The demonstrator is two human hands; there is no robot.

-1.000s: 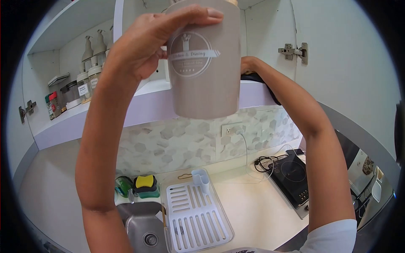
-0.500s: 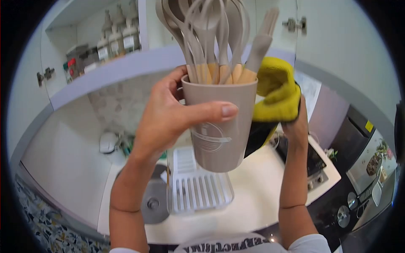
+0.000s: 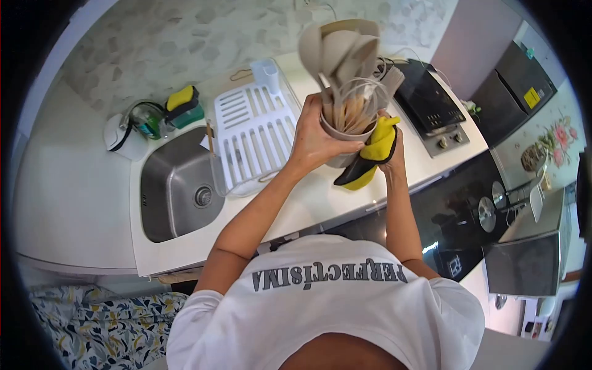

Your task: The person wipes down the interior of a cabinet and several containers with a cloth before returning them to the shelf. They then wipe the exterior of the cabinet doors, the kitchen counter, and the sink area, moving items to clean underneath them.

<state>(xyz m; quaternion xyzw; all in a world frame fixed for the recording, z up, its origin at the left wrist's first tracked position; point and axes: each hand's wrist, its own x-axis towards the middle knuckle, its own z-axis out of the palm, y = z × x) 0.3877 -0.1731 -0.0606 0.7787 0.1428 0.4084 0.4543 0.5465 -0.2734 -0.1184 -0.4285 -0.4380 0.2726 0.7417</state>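
Note:
My left hand is wrapped round a taupe utensil cup, its thumb across the near side. Light wooden handles stand inside the cup, topped by taupe utensil heads, a whisk and a brush. My right hand is closed on a yellow and black cloth at the cup's right side. The cloth touches the cup and hangs below it, and part of that hand is hidden behind it. The cup is held above the white counter.
Left of the cup lies a white dish rack, beside a steel sink. Behind the sink are a green bottle and a yellow-black sponge. A black cooktop lies to the right, and a dark fridge stands beyond.
The cup, held in both hands, has come down from in front of the open upper cabinets to just above the counter. My view has tilted downward. The cloth stays against the cup's right side.

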